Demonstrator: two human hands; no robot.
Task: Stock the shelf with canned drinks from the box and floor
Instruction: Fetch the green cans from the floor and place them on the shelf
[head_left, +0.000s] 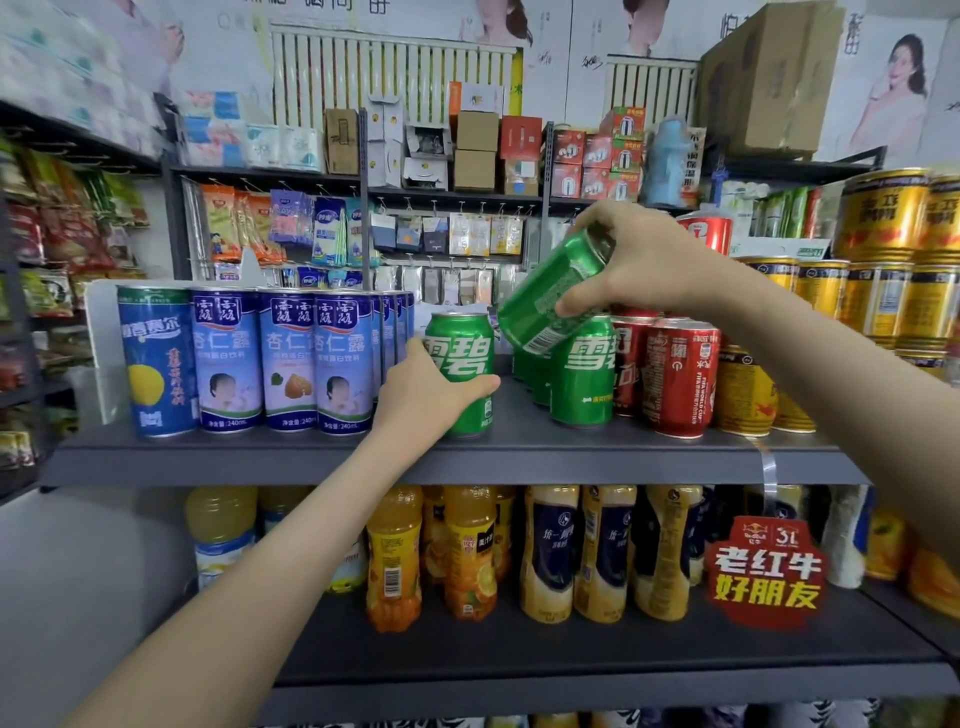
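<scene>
The right hand (639, 265) is gripping a slanted can (553, 291) just above-right of the upright can (460, 364) the left hand (431, 395) is clasping

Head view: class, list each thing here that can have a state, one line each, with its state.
left hand, grips the upright green can.
upright green can, standing on the shelf, held.
right hand, holds the tilted green can.
tilted green can, leaning, lifted above the standing green cans.
standing green cans, upright on the shelf.
red cans, upright, unheld.
blue cans, upright in a row.
</scene>
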